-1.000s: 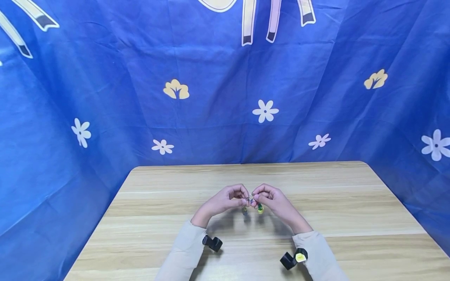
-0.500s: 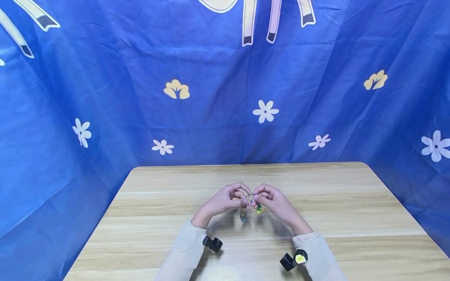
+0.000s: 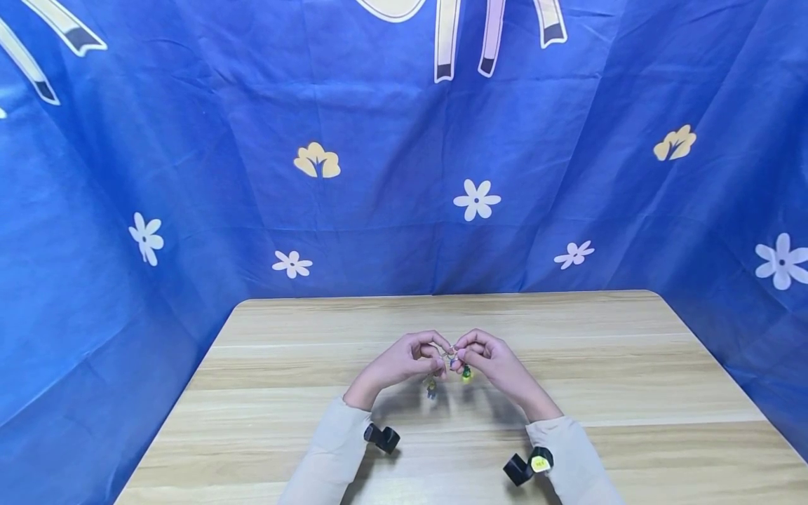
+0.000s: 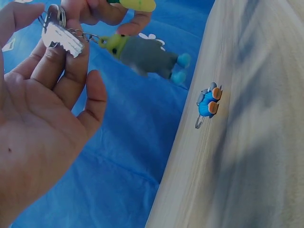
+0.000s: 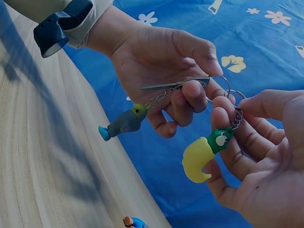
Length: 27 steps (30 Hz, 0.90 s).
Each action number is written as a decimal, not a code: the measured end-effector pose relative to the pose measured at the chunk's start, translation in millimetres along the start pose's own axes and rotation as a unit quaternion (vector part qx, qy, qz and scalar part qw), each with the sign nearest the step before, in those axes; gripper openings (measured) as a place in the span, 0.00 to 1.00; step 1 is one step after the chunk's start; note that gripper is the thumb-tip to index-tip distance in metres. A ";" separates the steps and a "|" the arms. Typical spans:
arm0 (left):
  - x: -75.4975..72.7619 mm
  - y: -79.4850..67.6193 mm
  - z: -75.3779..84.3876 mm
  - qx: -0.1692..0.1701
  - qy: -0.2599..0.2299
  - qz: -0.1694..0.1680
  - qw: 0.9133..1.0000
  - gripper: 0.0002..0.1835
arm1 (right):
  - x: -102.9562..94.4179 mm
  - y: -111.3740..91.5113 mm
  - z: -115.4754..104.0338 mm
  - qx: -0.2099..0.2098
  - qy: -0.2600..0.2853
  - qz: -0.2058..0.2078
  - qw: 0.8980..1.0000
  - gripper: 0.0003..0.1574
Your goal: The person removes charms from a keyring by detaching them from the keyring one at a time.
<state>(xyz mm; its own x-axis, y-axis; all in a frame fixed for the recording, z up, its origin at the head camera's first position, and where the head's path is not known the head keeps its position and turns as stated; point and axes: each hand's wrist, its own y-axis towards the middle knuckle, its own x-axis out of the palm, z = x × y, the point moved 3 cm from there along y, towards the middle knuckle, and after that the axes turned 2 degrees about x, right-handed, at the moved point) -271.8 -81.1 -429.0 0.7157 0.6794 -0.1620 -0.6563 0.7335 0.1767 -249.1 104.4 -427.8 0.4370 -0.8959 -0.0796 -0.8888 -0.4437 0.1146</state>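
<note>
The fingers of the left hand (image 3: 399, 363) pinched a metal ring (image 5: 229, 85), from which hung a key (image 4: 64, 39) and a grey toy (image 4: 147, 54) on a chain. The right hand (image 3: 496, 361) pinched a second ring (image 5: 240, 92) bearing a yellow-and-green toy (image 5: 198, 157). The rings met between the hands, above the surface (image 3: 284, 365), where a blue toy (image 4: 206, 103) lay.

Pictured in yellow and green on the curved keychain figure (image 5: 195, 159), lime, grey and turquoise on the slim figure (image 5: 124, 122). Flowered white across blue cloth (image 3: 391, 182).
</note>
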 end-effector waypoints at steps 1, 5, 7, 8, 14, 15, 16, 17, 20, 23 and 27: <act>0.3 0.0 0.2 -0.001 -0.001 -0.002 1.000 0.17 | -0.1 0.1 0.3 0.000 -0.001 0.000 1.000 0.13; 1.3 -0.1 0.6 -0.007 0.002 -0.012 1.000 0.18 | -0.4 0.5 1.6 -0.005 -0.003 -0.001 1.000 0.13; 1.8 -0.1 0.3 -0.012 0.007 -0.018 1.000 0.18 | -0.8 0.7 1.9 -0.007 -0.004 -0.001 1.000 0.14; 1.9 0.0 0.0 -0.015 0.010 -0.020 1.000 0.19 | -1.0 0.7 1.9 -0.006 -0.005 0.000 1.000 0.14; 1.5 0.6 -0.7 -0.016 0.026 -0.016 0.999 0.18 | -2.2 0.0 1.6 0.010 -0.002 0.007 1.000 0.13; 1.2 0.6 -0.4 -0.015 0.031 -0.012 0.999 0.17 | -2.3 -0.1 1.9 0.013 0.000 0.006 1.000 0.12; 0.9 0.7 -0.1 -0.014 0.037 -0.008 0.999 0.17 | -2.5 -0.3 1.9 0.016 0.001 0.006 1.000 0.12; 0.8 0.8 0.4 -0.013 0.041 -0.004 0.999 0.16 | -2.5 -0.5 1.8 0.019 0.001 0.006 1.000 0.11; 0.5 1.0 1.8 -0.009 0.058 0.004 0.998 0.15 | -2.6 -0.8 2.2 0.022 -0.003 0.005 1.000 0.11; 0.3 1.4 2.6 -0.004 0.075 0.011 0.997 0.15 | -1.7 -0.7 2.1 0.024 -0.011 0.006 1.000 0.14; 0.0 0.9 2.6 -0.004 0.073 0.016 0.997 0.16 | -0.6 -0.3 1.6 0.027 -0.019 0.009 0.999 0.17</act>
<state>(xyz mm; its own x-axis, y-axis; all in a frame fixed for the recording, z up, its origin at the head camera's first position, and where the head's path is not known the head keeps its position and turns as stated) -271.7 -80.5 -426.3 0.6519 0.6985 -0.2952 -0.6813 0.7104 0.1762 -249.3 105.0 -429.4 0.4155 -0.9021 -0.1164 -0.9035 -0.4241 0.0620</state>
